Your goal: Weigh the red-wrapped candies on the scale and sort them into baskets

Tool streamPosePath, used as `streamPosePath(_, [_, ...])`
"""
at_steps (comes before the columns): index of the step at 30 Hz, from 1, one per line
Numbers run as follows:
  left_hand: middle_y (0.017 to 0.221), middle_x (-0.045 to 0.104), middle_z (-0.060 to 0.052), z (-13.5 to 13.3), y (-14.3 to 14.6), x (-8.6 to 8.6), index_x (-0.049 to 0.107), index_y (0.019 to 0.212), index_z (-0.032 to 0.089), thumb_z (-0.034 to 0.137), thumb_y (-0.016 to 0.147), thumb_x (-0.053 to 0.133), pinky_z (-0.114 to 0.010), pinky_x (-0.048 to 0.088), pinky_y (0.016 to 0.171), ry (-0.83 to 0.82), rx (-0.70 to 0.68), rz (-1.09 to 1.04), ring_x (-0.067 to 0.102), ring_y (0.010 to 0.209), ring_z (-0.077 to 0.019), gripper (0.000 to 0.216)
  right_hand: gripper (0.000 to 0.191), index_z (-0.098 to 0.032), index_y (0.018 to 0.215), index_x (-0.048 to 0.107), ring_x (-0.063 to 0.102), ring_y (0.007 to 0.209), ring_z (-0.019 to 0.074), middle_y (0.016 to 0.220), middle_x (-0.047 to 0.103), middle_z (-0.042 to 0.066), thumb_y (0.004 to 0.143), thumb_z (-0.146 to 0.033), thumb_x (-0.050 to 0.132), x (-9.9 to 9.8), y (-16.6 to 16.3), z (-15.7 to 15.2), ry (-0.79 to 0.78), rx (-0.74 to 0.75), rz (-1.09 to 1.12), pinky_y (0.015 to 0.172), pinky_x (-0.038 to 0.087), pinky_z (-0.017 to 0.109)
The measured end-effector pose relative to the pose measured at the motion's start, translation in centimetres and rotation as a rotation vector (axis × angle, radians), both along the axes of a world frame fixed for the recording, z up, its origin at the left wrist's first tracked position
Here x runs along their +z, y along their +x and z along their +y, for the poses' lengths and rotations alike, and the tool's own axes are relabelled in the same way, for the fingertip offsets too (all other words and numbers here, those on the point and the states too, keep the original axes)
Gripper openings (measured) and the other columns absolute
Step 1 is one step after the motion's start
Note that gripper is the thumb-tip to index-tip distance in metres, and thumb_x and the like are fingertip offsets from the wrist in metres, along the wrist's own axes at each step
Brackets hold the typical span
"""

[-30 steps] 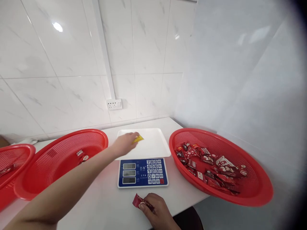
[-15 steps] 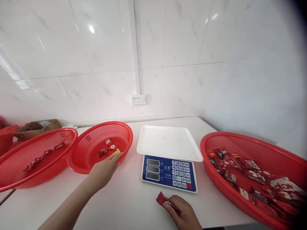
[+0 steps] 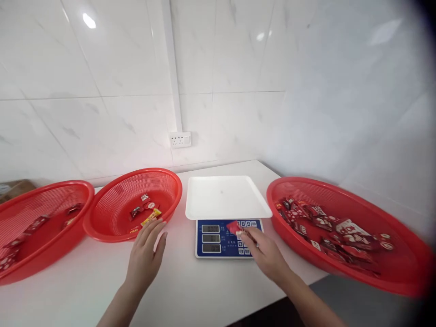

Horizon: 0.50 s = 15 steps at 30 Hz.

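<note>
My right hand (image 3: 267, 254) pinches a small red candy packet (image 3: 234, 226) above the blue keypad of the digital scale (image 3: 221, 247). The scale's white weighing tray (image 3: 223, 200) is bare. My left hand (image 3: 146, 254) is open at the near rim of the middle red basket (image 3: 90, 222), fingers stretched out and holding nothing. A yellow-wrapped candy (image 3: 151, 216) lies in that basket just beyond the fingertips, among several red-wrapped sweets (image 3: 136, 211).
To the right, a large red basket (image 3: 340, 193) holds many red candy packets (image 3: 354, 231). Another red basket (image 3: 51, 268) with a few wrapped sweets stands at the left, before a cardboard box (image 3: 17, 190). A tiled wall with a socket (image 3: 180, 140) rises behind the white table (image 3: 180, 290).
My left hand has drawn back from inside the middle basket, and the yellow candy lies there. My right hand has moved up over the scale keypad with the red packet. The view has turned right.
</note>
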<state>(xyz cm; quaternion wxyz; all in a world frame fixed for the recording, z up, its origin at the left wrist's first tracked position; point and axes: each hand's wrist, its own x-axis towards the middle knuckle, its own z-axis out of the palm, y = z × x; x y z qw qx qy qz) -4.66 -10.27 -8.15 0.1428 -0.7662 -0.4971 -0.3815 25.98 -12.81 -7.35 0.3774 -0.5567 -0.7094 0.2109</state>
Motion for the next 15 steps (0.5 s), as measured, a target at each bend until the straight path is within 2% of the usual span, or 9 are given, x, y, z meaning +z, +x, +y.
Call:
streamPosePath(2, [0.106, 0.062, -0.011, -0.3, 1.2, -1.0, 0.054, 0.109, 0.017, 0.02, 0.086, 0.046, -0.039, 0.046, 0.089, 0.026, -0.061, -0.049, 0.054, 0.108, -0.0229, 0.024, 0.029, -0.021, 0.094, 0.062, 0.059, 0.081, 0.0185, 0.085, 0.064, 0.004, 0.091, -0.035, 0.037, 2.0, 0.4, 2.5, 0.112, -0.032, -0.076, 0.072, 0.046, 0.029])
streamPosePath(4, [0.103, 0.064, -0.01, -0.6, 2.3, -2.0, 0.055, 0.107, 0.017, 0.018, 0.085, 0.047, -0.037, 0.048, 0.088, 0.025, -0.127, -0.06, 0.056, 0.105, -0.0219, 0.023, 0.031, -0.023, 0.109, 0.06, 0.056, 0.095, 0.0206, 0.098, 0.062, 0.006, 0.092, -0.032, 0.035, 3.3, 0.4, 5.3, 0.168, -0.1, -0.222, 0.079, 0.046, 0.032])
streamPosePath(6, [0.102, 0.065, -0.009, -0.8, 2.9, -2.8, 0.056, 0.106, 0.018, 0.016, 0.084, 0.047, -0.035, 0.049, 0.087, 0.004, -0.187, -0.056, 0.057, 0.104, -0.0209, 0.023, 0.035, -0.018, 0.118, 0.055, 0.051, 0.104, 0.0262, 0.108, 0.059, 0.012, 0.092, -0.026, 0.034, 3.7, 0.1, 7.8, 0.168, -0.175, -0.345, 0.084, 0.044, 0.039])
streamPosePath(8, [0.1, 0.066, -0.008, -1.0, 3.1, -3.5, 0.057, 0.104, 0.019, 0.016, 0.084, 0.047, -0.034, 0.05, 0.086, -0.028, -0.232, -0.053, 0.058, 0.103, -0.02, 0.022, 0.035, -0.016, 0.12, 0.055, 0.05, 0.106, 0.0288, 0.111, 0.059, 0.014, 0.088, -0.022, 0.041, 3.4, -0.5, 9.5, 0.14, -0.151, -0.396, 0.086, 0.042, 0.043])
streamPosePath(11, [0.097, 0.068, -0.006, -1.1, 2.9, -4.1, 0.06, 0.1, 0.02, 0.018, 0.084, 0.047, -0.031, 0.052, 0.083, -0.076, -0.255, -0.079, 0.061, 0.099, -0.0192, 0.021, 0.035, -0.02, 0.115, 0.059, 0.053, 0.106, 0.0262, 0.113, 0.061, 0.009, 0.081, -0.025, 0.055, 2.8, -0.8, 10.3, 0.082, -0.043, -0.42, 0.089, 0.043, 0.039])
streamPosePath(13, [0.095, 0.068, -0.007, -1.0, 2.6, -4.3, 0.062, 0.097, 0.021, 0.021, 0.084, 0.046, -0.03, 0.053, 0.08, -0.105, -0.249, -0.116, 0.062, 0.096, -0.0191, 0.02, 0.037, -0.022, 0.118, 0.057, 0.05, 0.112, 0.0237, 0.12, 0.059, 0.007, 0.082, -0.029, 0.054, 2.9, 0.1, 10.0, 0.063, -0.032, -0.419, 0.094, 0.041, 0.036])
streamPosePath(15, [0.096, 0.068, -0.007, -1.0, 2.4, -4.4, 0.063, 0.096, 0.021, 0.025, 0.084, 0.047, -0.028, 0.055, 0.074, -0.149, -0.228, -0.168, 0.064, 0.093, -0.0193, 0.021, 0.039, -0.02, 0.123, 0.053, 0.045, 0.119, 0.0218, 0.127, 0.053, 0.008, 0.086, -0.031, 0.048, 3.7, 2.1, 9.5, 0.049, -0.087, -0.422, 0.1, 0.035, 0.036])
